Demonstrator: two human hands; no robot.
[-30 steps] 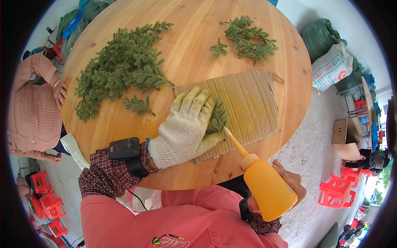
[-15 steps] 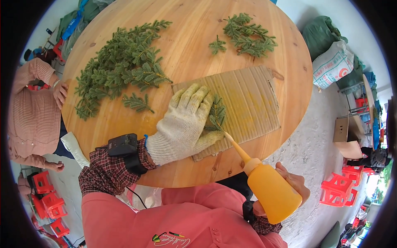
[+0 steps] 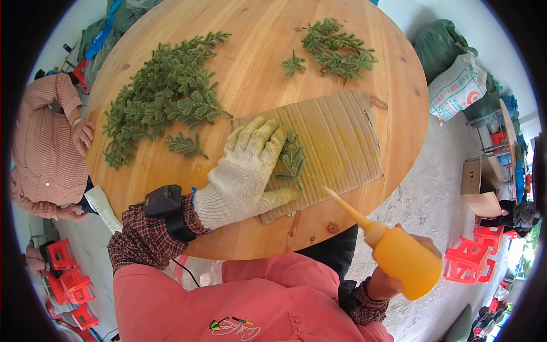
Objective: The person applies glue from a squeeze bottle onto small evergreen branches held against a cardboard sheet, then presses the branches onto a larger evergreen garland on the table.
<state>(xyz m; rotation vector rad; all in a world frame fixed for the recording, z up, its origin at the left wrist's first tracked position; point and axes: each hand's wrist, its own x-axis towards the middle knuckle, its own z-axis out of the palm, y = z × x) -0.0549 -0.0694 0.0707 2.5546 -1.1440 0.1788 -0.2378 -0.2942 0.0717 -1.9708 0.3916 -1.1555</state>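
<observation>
My left hand (image 3: 242,168), in a white knitted glove with yellow-stained fingers, lies flat on a piece of corrugated cardboard (image 3: 339,142), thumb spread from the fingers. Beside its index finger, in the gap toward the thumb, a green fir-like sprig (image 3: 293,157) rests on the cardboard. Wrapped round a yellow-orange squeeze bottle (image 3: 407,259) is my bare right hand (image 3: 383,284). The bottle is tilted, its long pale nozzle pointing up and left above the cardboard's near edge, apart from the sprig. Part of the right hand is hidden behind the bottle.
On the round wooden table (image 3: 256,62) a large heap of sprigs (image 3: 159,91) lies at left, with a loose sprig (image 3: 187,145) below it. A smaller group of sprigs (image 3: 342,51) lies far right. A person in a pink knit sweater (image 3: 51,137) is at the table's left edge.
My right hand has drawn the bottle down and to the right, so its nozzle has left the sprig's stem. The left hand has shifted slightly left, away from the sprig.
</observation>
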